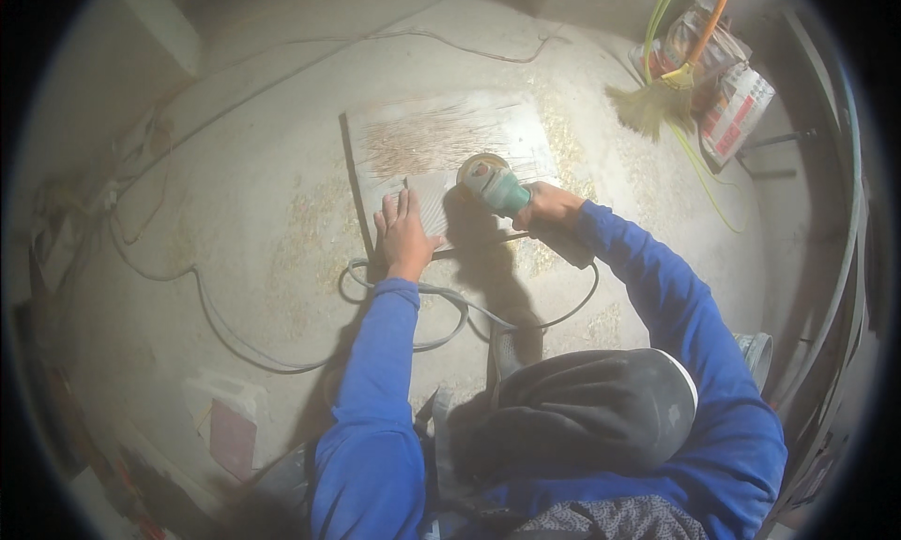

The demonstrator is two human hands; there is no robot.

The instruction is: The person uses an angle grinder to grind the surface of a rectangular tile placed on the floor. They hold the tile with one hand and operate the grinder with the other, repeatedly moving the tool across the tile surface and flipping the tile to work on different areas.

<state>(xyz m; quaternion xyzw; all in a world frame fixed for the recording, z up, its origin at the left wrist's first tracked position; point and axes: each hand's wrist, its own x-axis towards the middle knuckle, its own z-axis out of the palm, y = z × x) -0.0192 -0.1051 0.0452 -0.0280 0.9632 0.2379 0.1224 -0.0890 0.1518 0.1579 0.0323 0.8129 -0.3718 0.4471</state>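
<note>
A square pale board [516, 127], scored with many brownish streaks, lies on the floor in front of me. A smaller ridged grey tile [430, 193] sits on its lower part. My left hand [404, 235] presses on that tile near the board's lower left, fingers spread. My right hand [549, 207] is wrapped round a teal angle grinder [507, 191], whose disc is over the board beside the tile's right side. Its underside and exact contact point are hidden.
Grey cable [452, 326] loops below the board; more runs along the back and left. A straw broom [648, 108] and bags [737, 113] stand at the upper right. Pipes [852, 193] line the right wall. Pale pieces [230, 427] lie at the lower left.
</note>
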